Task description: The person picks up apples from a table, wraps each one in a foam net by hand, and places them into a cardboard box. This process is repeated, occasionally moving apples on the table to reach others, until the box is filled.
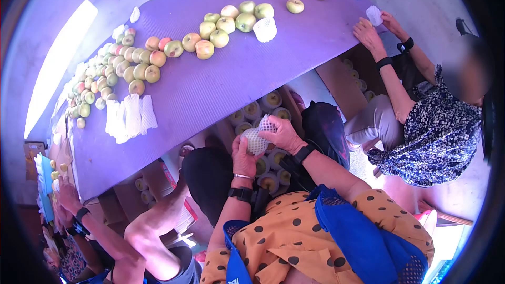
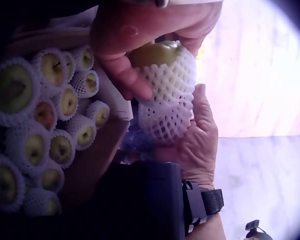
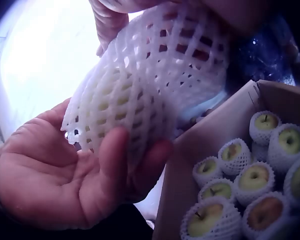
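Below the table edge in the head view, my left hand (image 1: 243, 159) holds an apple in a white foam net (image 1: 254, 141). My right hand (image 1: 286, 135) pinches the net's loose end above it. In the left wrist view the left hand (image 2: 145, 40) grips the netted apple (image 2: 170, 75), its green top bare, while the right hand (image 2: 197, 147) is at the net's other end. The right wrist view has the left fingers and thumb curled round the net (image 3: 120, 105); the right hand (image 3: 112, 22), partly out of frame, is at its upper part.
A carton (image 3: 185, 165) of netted apples stands beside my hands, under the table edge. Many bare apples (image 1: 205, 49) and stacked foam nets (image 1: 131, 118) lie on the purple table (image 1: 210, 89). One person sits at the right (image 1: 426, 137), others at the lower left (image 1: 113, 242).
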The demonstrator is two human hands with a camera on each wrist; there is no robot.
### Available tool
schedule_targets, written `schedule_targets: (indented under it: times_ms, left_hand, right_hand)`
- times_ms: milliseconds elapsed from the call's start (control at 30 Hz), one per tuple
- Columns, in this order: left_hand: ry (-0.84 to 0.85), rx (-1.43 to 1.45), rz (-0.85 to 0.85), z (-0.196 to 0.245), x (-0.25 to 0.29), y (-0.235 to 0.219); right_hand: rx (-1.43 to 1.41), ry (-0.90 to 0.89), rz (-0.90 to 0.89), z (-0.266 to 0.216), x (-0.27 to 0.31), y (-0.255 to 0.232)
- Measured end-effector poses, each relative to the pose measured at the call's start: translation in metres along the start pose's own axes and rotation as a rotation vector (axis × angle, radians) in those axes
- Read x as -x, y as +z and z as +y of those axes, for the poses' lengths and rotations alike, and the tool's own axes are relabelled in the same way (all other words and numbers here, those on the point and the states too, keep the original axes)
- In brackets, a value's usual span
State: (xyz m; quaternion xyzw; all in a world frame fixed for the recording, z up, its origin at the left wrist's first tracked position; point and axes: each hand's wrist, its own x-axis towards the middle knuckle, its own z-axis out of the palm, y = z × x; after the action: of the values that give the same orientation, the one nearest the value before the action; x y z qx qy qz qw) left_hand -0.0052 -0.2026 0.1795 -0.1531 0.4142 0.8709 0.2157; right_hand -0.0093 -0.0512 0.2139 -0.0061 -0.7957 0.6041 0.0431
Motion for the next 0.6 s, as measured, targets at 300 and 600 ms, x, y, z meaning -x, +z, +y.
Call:
schedule_targets:
  times_ms: [300,600]
  left_hand:
    - [-0.038,0.094,-0.172,0.002,0.004,-0.002]
    - [-0.041,-0.218,0.043,-0.005,0.0,0.001]
  right_hand:
    - [-0.244,0.028,0.014,0.01,0.001,0.005]
    - [0.283,-0.309,0.152,0.012,0.005,0.014]
